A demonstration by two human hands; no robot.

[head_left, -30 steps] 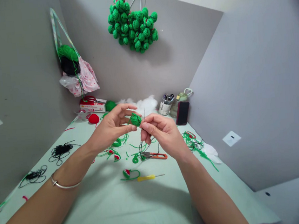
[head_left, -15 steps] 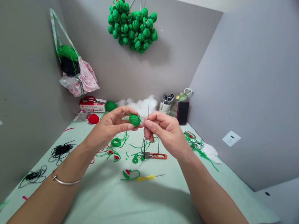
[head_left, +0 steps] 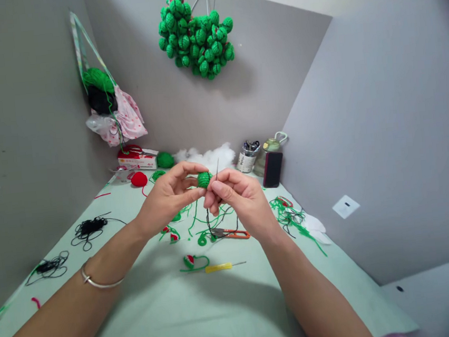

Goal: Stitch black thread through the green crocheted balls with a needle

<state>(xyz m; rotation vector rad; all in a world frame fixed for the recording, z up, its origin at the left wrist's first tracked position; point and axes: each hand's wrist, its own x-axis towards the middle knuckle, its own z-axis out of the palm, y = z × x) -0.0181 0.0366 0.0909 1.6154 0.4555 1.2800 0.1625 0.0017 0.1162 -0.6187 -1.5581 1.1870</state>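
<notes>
Between the fingertips and thumb of my left hand (head_left: 174,190) is a small green crocheted ball (head_left: 204,179). My right hand (head_left: 237,191) pinches a thin needle (head_left: 217,169), its tip pointing upward, right beside the ball. Dark yarn (head_left: 208,220) hangs below my right hand toward the table. Under the hands lie orange-handled thread snips (head_left: 233,234). Closer to me are a small red and green crocheted piece (head_left: 189,262) with a green tail and a yellow-handled crochet hook (head_left: 218,267).
Black yarn tangles (head_left: 91,226) lie at the left, green yarn scraps (head_left: 288,215) at the right. Along the back stand a red yarn ball (head_left: 139,179), white stuffing (head_left: 211,155), a pen cup (head_left: 247,158) and a phone (head_left: 273,169). Green crocheted balls (head_left: 198,41) hang on the wall.
My right hand has moved left, closer to the green ball. The ball has turned in my left fingers, and the dark strand at its side no longer shows. The view has shifted slightly.
</notes>
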